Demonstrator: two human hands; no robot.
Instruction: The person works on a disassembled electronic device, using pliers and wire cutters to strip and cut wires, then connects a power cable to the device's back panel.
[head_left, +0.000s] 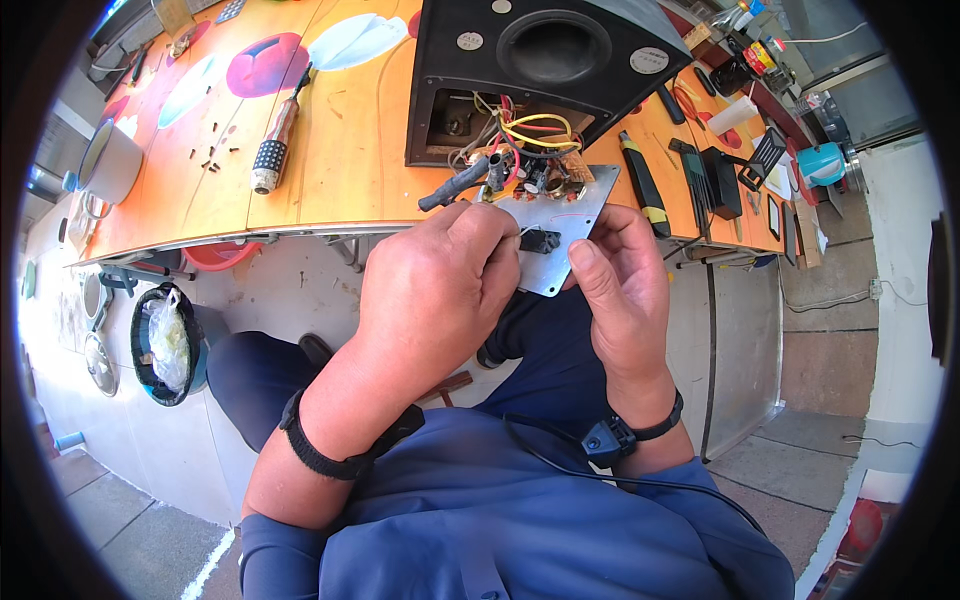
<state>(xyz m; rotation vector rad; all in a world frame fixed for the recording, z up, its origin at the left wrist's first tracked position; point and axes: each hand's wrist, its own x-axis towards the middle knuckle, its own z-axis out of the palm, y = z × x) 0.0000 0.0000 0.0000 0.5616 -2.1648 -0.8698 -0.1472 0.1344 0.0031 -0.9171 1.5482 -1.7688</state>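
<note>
A silver metal plate (550,272) carrying electronic parts (535,178) stands tilted at the table's front edge. My right hand (632,285) grips its right edge, thumb on the face and fingers behind. My left hand (430,275) is closed in a pinch over the plate's left side, next to a small black part (540,240) on it. Whatever the left fingertips hold is hidden behind the knuckles. Red, yellow and black wires (540,130) run from the plate's parts into the opening of a black speaker box (450,75) just behind.
On the orange table (340,180) lie a screwdriver (275,150) and several loose screws (212,155). A metal mug (110,165) stands at the left edge. Right of the box are a black and yellow tool (643,180) and other tools. A lined bin (200,335) stands on the floor at left.
</note>
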